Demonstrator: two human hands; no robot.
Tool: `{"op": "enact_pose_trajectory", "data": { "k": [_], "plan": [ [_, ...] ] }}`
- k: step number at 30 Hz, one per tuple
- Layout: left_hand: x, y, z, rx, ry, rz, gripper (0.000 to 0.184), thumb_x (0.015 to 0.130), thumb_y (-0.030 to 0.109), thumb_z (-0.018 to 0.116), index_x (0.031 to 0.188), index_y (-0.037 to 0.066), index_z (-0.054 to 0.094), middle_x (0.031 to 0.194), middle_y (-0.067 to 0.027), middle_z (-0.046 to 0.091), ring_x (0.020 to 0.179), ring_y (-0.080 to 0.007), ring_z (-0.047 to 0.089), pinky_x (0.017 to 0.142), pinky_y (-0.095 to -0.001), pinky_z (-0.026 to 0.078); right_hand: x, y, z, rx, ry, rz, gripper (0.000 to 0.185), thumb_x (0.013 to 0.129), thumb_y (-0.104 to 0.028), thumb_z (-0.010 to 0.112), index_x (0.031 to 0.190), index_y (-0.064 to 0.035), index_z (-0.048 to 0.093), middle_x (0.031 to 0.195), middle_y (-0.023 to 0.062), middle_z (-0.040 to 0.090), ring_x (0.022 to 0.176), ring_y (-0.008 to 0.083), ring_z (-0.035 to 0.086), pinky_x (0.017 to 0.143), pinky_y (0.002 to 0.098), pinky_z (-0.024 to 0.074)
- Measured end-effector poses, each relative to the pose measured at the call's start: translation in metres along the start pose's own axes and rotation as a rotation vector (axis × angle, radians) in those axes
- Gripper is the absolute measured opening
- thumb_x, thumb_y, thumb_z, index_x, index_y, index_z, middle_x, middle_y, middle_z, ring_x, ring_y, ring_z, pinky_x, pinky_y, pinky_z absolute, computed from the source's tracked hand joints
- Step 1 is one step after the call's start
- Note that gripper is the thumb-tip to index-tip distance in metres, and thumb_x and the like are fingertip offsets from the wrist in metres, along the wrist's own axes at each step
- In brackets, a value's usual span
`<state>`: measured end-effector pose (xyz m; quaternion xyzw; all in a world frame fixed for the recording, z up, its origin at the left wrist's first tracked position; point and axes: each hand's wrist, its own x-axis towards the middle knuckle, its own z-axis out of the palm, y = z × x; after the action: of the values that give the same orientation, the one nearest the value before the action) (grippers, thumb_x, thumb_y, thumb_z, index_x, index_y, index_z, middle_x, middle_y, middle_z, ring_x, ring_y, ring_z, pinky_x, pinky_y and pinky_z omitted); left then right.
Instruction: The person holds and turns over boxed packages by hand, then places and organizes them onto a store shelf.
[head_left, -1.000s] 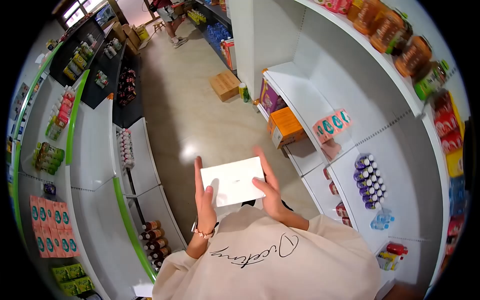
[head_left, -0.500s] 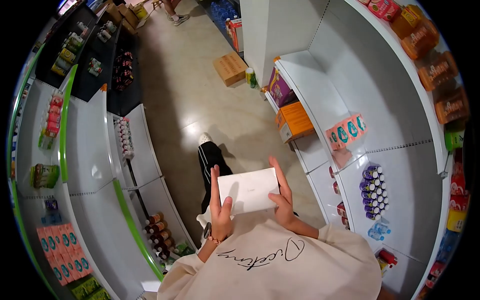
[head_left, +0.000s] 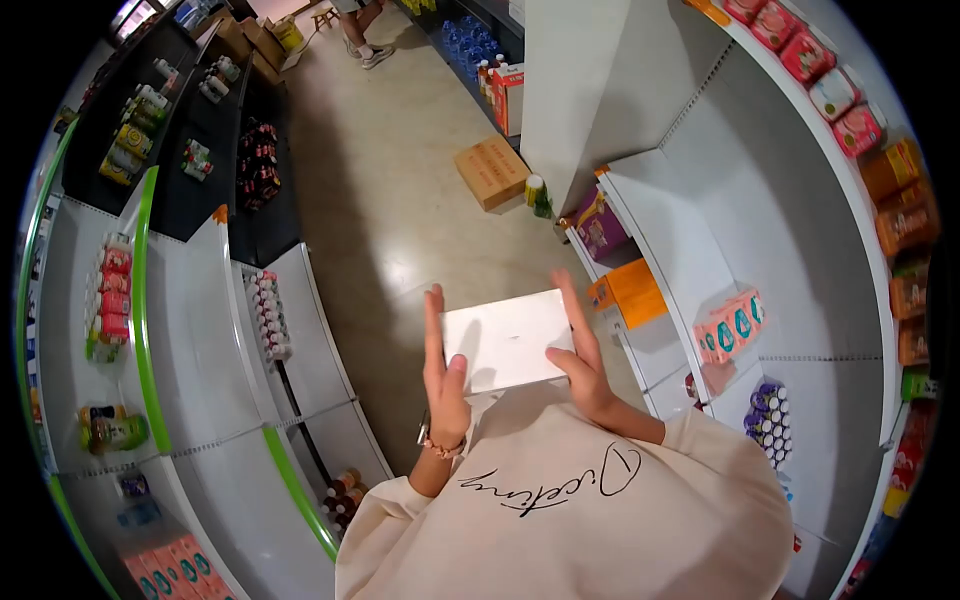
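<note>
A plain white box [head_left: 512,345] with a faint small mark on its face is held level in front of my body. My left hand [head_left: 447,385] presses against its left side, thumb on the top face and fingers along the edge. From the other side, my right hand [head_left: 583,360] grips the right edge, its thumb also resting on top. Both hands are closed on the box, whose underside is hidden.
White shelves [head_left: 205,330] with bottles and tissue packs line the left. On the right, shelves hold pink tissue packs [head_left: 730,325], purple-wrapped bottles [head_left: 769,420] and an orange box [head_left: 638,292]. A cardboard box [head_left: 492,173] and a can [head_left: 537,194] stand on the floor. A person's legs [head_left: 361,32] show far ahead.
The view has shifted forward along the aisle, and the shelves and floor box sit lower in the picture. Both hands still hold the white box, now slightly higher in view.
</note>
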<state>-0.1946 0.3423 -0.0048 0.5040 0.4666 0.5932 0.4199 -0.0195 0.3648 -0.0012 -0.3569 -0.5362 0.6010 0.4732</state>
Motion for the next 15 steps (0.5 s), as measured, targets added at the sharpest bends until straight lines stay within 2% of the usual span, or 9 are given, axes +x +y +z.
{"op": "enact_pose_trajectory", "data": {
  "k": [1, 5, 10, 15],
  "plan": [
    [0.015, -0.005, -0.010, 0.016, 0.005, 0.016, 0.075, 0.089, 0.027, 0.044, 0.148, -0.006, 0.013, 0.154, -0.0232, 0.016, 0.144, -0.0311, 0.013, 0.115, -0.0383, 0.009, 0.020, 0.002, 0.005, 0.000, -0.029, -0.013, 0.081, 0.078, 0.001, 0.044, 0.149, 0.0040, 0.003, 0.157, 0.0196, 0.005, 0.146, 0.0255, 0.003, 0.115, 0.0338, 0.0043],
    [0.067, -0.027, -0.037, 0.026, 0.042, 0.066, 0.074, 0.090, 0.028, 0.043, 0.148, -0.006, 0.012, 0.154, -0.0244, 0.016, 0.144, -0.0324, 0.013, 0.115, -0.0400, 0.009, 0.085, 0.018, 0.021, 0.021, -0.071, -0.065, 0.083, 0.077, 0.003, 0.044, 0.149, 0.0035, 0.002, 0.157, 0.0196, 0.004, 0.146, 0.0252, 0.002, 0.115, 0.0337, 0.0035],
    [0.108, -0.045, -0.054, -0.025, 0.037, -0.036, 0.074, 0.090, 0.028, 0.043, 0.148, -0.006, 0.011, 0.154, -0.0241, 0.015, 0.144, -0.0319, 0.012, 0.115, -0.0392, 0.009, 0.133, 0.034, 0.027, -0.018, -0.054, 0.008, 0.084, 0.077, 0.005, 0.044, 0.149, 0.0022, 0.002, 0.157, 0.0191, 0.004, 0.146, 0.0245, 0.004, 0.115, 0.0328, 0.0042],
    [0.152, -0.069, -0.065, -0.055, 0.051, -0.217, 0.075, 0.089, 0.027, 0.044, 0.148, -0.006, 0.011, 0.155, -0.0214, 0.013, 0.145, -0.0299, 0.011, 0.115, -0.0375, 0.009, 0.180, 0.059, 0.026, 0.109, 0.000, 0.186, 0.084, 0.076, 0.006, 0.045, 0.150, 0.0018, 0.004, 0.157, 0.0177, 0.005, 0.145, 0.0226, 0.007, 0.114, 0.0306, 0.0062]
  ]
}}
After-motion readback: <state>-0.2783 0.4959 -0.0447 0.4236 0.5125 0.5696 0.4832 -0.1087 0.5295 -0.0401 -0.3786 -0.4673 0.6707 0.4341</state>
